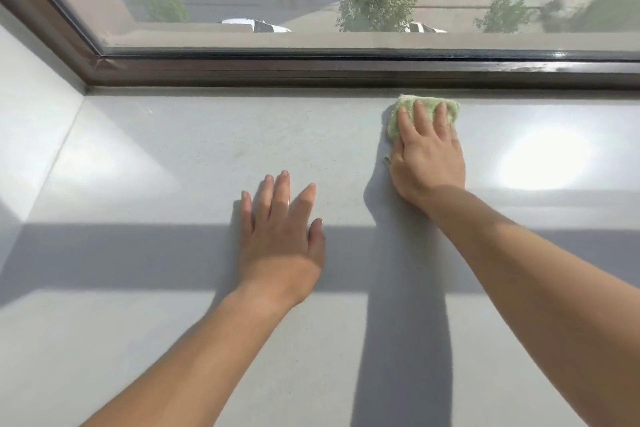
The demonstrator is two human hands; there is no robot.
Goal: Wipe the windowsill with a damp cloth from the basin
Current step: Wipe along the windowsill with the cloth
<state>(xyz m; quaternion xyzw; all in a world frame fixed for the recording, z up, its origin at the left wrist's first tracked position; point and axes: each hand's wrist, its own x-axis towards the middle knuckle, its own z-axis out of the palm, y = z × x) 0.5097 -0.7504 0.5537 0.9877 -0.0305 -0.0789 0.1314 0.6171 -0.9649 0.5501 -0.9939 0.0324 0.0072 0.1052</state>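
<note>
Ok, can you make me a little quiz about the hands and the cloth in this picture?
1. True or false: the left hand lies flat on the windowsill, holding nothing.
2. Which hand presses the green cloth? A left, B right, C both.
3. Fill in: the cloth lies close to the dark window ____.
Key: 1 true; 2 B, the right hand; 3 frame.

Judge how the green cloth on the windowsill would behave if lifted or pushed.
The green cloth looks soft and bunched, so it would probably flop when lifted. Pressed flat under the right hand, it likely slides along the smooth windowsill.
</note>
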